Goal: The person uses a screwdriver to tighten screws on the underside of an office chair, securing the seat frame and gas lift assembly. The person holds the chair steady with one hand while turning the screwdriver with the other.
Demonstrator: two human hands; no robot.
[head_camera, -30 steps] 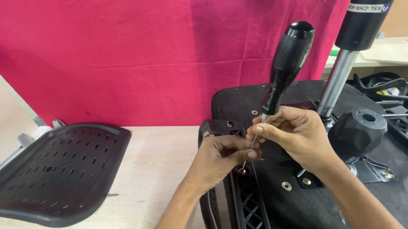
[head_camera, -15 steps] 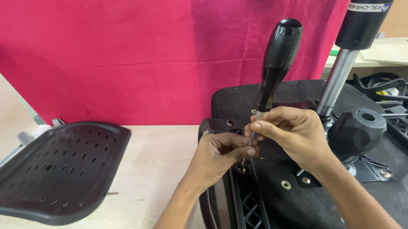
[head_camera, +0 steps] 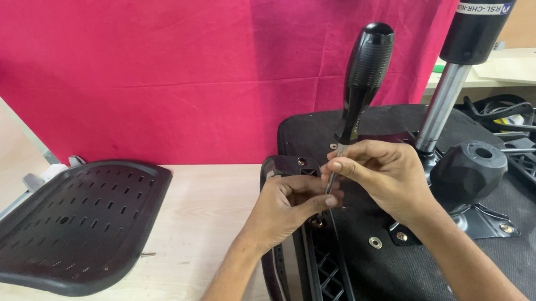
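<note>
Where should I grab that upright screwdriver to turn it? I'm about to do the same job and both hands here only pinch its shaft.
Probably the fat black handle of the screwdriver, gripped from above or from the right. It stands free and upright, ribbed for grip, while the left hand and right hand crowd the thin shaft.

Black-handled screwdriver (head_camera: pixel 364 82) stands nearly upright, its tip at the black chair seat's (head_camera: pixel 397 264) edge.

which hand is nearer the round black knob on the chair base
Right. The right hand pinches the screwdriver shaft just left of the knob, wrist almost beside it. The left hand sits farther left and lower, at the shaft's tip.
</note>
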